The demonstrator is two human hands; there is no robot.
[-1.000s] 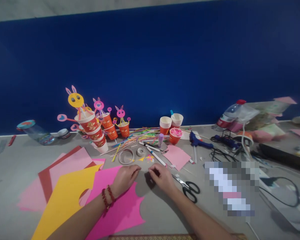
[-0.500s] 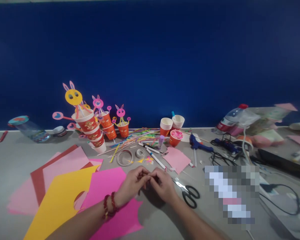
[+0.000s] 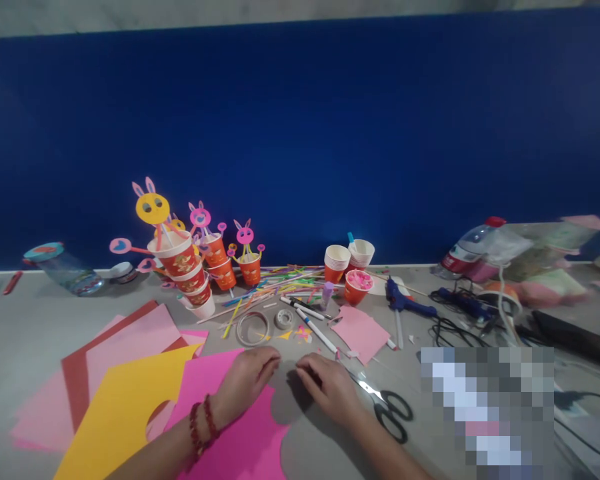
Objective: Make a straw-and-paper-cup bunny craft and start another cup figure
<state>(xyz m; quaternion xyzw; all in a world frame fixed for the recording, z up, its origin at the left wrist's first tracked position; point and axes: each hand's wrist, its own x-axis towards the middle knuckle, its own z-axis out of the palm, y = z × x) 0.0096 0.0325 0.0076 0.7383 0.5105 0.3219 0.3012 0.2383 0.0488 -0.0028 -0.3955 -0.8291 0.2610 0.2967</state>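
My left hand (image 3: 247,381), with red beads on its wrist, is over the top edge of a bright pink sheet (image 3: 240,440). Its fingers are pressed together; whether something small is between them cannot be made out. Across a narrow gap, my right hand (image 3: 326,387) hovers above the grey table, its fingers curled together, their contents too small to tell. Black-handled scissors (image 3: 387,407) lie just right of that hand. Beyond the hands are a tape roll (image 3: 284,319), a larger ring (image 3: 253,329), small yellow and pink scraps (image 3: 295,333) and a pink paper piece (image 3: 363,332).
Decorated cups (image 3: 177,257) with rabbit faces stand at the back left. Coloured sticks (image 3: 285,285), white cups (image 3: 337,257) and a blue glue gun (image 3: 407,300) lie or stand further back. A yellow sheet (image 3: 125,400) is at left; cables (image 3: 460,330) and a bottle (image 3: 467,250) are at right.
My hands were touching at the fingertips and have moved apart, the left to the left. The whole view has shifted slightly, with objects appearing lower.
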